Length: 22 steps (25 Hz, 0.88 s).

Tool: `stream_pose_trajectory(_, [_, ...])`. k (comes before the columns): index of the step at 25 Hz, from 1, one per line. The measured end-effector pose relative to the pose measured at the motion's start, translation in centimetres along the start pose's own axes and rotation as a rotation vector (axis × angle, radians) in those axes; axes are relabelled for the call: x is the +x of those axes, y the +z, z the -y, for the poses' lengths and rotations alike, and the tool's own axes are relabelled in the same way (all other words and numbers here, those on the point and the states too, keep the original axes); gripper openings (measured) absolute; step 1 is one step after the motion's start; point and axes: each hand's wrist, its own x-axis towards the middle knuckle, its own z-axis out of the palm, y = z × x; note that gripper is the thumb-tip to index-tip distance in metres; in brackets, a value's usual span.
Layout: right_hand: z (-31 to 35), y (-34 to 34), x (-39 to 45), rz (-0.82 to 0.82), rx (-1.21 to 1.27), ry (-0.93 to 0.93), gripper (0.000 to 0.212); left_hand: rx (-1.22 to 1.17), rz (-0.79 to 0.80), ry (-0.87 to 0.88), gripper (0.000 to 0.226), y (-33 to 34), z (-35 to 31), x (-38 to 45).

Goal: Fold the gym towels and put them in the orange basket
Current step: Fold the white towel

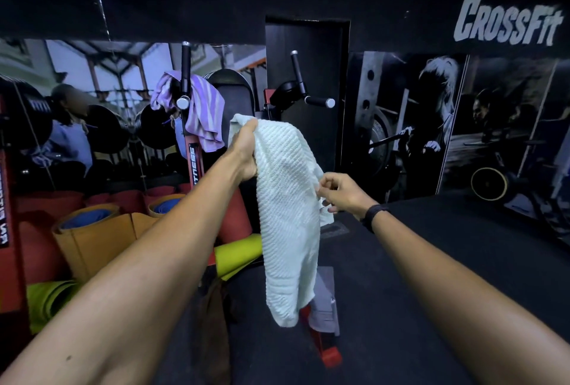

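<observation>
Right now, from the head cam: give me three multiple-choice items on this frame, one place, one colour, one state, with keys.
1. Where is the purple striped towel?
A. draped on the machine's handle
B. on the floor
C. in the right hand

2. What colour is the held towel?
A. orange
B. white
C. black

3. How is the white towel held?
A. left hand alone
B. lying loose, untouched
C. both hands grip it

Key: 1 A, it hangs over the upright handle. 2 B, the hanging cloth is pale white. 3 C, the left hand grips the top and the right hand pinches an edge.
</observation>
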Motion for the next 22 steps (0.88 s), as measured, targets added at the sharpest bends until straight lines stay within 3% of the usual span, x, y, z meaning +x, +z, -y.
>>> stream_pose_trajectory(3, [0.7, -1.0, 0.5, -0.300, -0.083, 0.005, 0.013, 0.448, -0.187, 0.129, 0.040, -2.6, -0.3, 1.0])
stream_pose_trajectory(5, [1.4, -2.2, 0.0, -0.472, -0.417, 0.052, 0.016, 0.693, -0.304, 0.151, 0.047, -4.8, -0.4, 1.6])
stream_pose_trajectory(6, [1.6, -2.7, -0.1, -0.515, -0.575, 0.061, 0.020, 0.771, -0.338, 0.132, 0.051, -5.8, -0.3, 1.9])
stream_pose_trajectory(8, [1.6, -3.3, 0.0, -0.536, -0.641, 0.053, 0.025, 0.852, -0.356, 0.094, 0.054, -7.0, -0.1, 2.2])
stream_pose_trajectory(10, [1.6, -3.1, 0.3, -0.536, -0.523, 0.055, 0.022, 0.825, -0.352, 0.093, 0.053, -6.5, -0.2, 1.8])
stream_pose_trajectory(14, [1.4, -2.8, 0.6, -0.635, -0.045, 0.065, 0.017, 0.719, -0.313, 0.107, 0.053, -5.4, -0.7, 1.7])
stream_pose_trajectory(19, [1.2, -4.8, 0.7, -0.674, 0.032, 0.025, 0.017, 0.354, -0.166, 0.046, 0.055, -5.1, -1.5, 0.9])
stream_pose_trajectory(22, [-0.1, -6.0, 1.4, -0.657, 0.069, -0.001, 0.021, 0.361, -0.001, 0.002, 0.119, -6.1, -2.3, 0.7])
